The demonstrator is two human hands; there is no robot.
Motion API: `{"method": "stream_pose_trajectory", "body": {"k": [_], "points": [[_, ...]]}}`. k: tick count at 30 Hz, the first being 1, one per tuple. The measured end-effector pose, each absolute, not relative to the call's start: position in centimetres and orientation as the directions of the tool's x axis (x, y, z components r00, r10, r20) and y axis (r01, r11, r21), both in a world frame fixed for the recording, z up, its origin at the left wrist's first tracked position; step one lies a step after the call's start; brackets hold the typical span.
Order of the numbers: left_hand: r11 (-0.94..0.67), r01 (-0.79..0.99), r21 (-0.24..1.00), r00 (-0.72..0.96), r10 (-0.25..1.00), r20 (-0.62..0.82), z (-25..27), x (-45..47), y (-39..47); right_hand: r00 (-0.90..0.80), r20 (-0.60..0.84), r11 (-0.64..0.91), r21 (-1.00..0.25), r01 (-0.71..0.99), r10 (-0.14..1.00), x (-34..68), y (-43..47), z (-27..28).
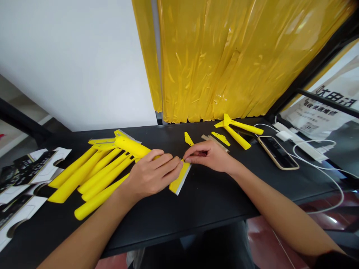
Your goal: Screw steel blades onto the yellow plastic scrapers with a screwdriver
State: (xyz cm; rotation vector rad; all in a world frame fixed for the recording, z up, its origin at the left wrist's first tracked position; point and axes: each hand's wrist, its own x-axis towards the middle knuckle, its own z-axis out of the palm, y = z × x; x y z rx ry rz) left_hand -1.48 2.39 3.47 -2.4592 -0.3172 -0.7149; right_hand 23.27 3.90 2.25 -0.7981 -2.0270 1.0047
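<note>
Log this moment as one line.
left hand: holding yellow scraper | right hand: at its silver-edged head | phone: on table

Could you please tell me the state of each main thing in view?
Left hand: closed around a yellow handle
Right hand: fingertips at a silver-edged yellow piece
Yellow tools: lying, left ones piled
Phone: face up, screen dark
Power strip: plugs inserted
Yellow sheeting: hanging, wrinkled
Black-and-white packaging: overlapping

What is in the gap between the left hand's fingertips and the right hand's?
In the head view, the upper end of a flat yellow piece with a silvery edge, right where the left hand and right hand meet.
</note>
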Motion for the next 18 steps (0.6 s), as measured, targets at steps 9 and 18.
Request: {"method": "stream_pose_trajectory", "body": {"k": [9, 18], "points": [[-0.846, 0.39, -0.363, 0.825, 0.146, 0.545, 3.7, -1.3, 2.5, -0.464, 0.006, 0.016, -1.0, 0.018, 0.886, 22.7, 4.2, 2.3], [-0.803, 0.579, 0.139, 0.477, 0.472, 0.741, 2.9, -3.0, 4.3, -0.497, 0.254, 0.513, -0.699, 0.499, 0.83, 23.3, 5.3, -0.1]]}}
